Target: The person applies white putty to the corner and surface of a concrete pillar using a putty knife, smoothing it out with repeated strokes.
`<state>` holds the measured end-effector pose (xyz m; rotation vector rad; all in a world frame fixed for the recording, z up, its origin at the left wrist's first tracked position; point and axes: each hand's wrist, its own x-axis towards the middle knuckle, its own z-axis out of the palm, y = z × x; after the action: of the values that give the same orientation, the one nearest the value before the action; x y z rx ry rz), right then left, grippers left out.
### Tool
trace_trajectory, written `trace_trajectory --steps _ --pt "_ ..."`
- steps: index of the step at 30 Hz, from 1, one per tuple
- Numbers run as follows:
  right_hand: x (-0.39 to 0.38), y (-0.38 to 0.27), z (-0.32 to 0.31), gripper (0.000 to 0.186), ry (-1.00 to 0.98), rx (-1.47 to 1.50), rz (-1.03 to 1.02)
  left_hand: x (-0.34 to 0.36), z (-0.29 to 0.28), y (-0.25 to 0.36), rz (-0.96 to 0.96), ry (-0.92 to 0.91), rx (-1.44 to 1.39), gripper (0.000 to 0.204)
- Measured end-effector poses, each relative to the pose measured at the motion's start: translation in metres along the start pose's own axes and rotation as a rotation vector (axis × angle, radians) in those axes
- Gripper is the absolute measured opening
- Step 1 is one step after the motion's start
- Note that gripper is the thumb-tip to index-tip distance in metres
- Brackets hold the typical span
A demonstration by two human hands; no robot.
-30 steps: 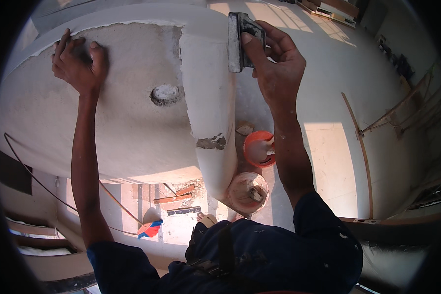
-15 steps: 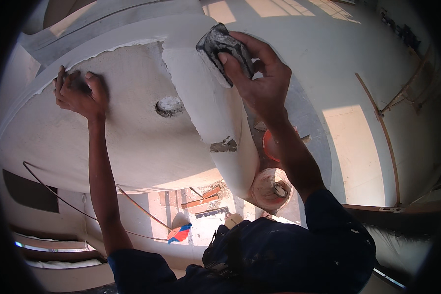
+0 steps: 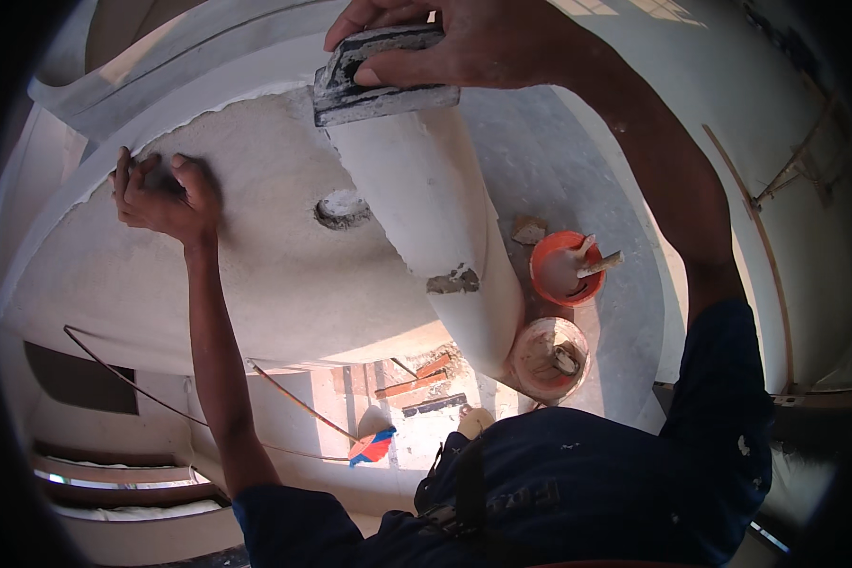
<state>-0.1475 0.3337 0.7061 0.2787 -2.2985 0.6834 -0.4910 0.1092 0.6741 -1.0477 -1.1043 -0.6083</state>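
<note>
My right hand (image 3: 488, 47) grips a dark, plaster-caked plastering float (image 3: 388, 106). The float lies across the upper end of a smooth white plaster band (image 3: 398, 180), covering part of it. Left of the band is a rougher beige plaster surface (image 3: 275, 265) with a round recess (image 3: 343, 210). My left hand (image 3: 168, 199) rests on that surface near its ragged upper edge, fingers bent and apart, with nothing visible in them. A bare grey patch (image 3: 454, 279) breaks the band lower down.
Below the band, an orange bucket (image 3: 540, 275) holds pale mix and a handled tool. A plaster-smeared pail (image 3: 523, 374) stands beside it. Wooden strips (image 3: 412, 386) and a red-and-blue cloth on a stick (image 3: 372, 447) lie lower. A long wooden pole (image 3: 762, 256) is at right.
My right hand has moved the float up and left onto the top of the band, turning it level. The orange bucket now shows fully. My left hand keeps its place on the surface.
</note>
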Motion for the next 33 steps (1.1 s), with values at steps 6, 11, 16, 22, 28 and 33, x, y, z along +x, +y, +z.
trace_trajectory --steps 6,11,16,22,28,33 --pt "-0.029 0.042 -0.036 0.040 0.088 -0.183 0.193 0.004 -0.001 0.003 -0.011 -0.006 0.011 0.037" --pt "-0.001 0.003 -0.014 0.038 0.034 0.106 0.033 0.002 -0.001 0.000 -0.002 -0.017 0.003 0.036" --pt "-0.015 0.027 -0.019 0.038 0.006 -0.096 0.122 0.002 -0.004 -0.001 -0.003 -0.027 -0.016 0.036" --pt "-0.075 0.049 -0.005 0.037 0.557 -0.196 0.217 0.003 0.007 0.009 -0.036 -0.014 -0.033 0.035" --pt "-0.074 0.024 0.068 0.040 0.737 -0.370 -0.327 0.001 0.000 -0.004 0.019 -0.032 0.026 0.035" --pt "-0.096 0.015 0.081 0.035 0.373 -0.544 -0.392 -0.001 0.000 -0.005 0.006 -0.032 -0.008 0.035"
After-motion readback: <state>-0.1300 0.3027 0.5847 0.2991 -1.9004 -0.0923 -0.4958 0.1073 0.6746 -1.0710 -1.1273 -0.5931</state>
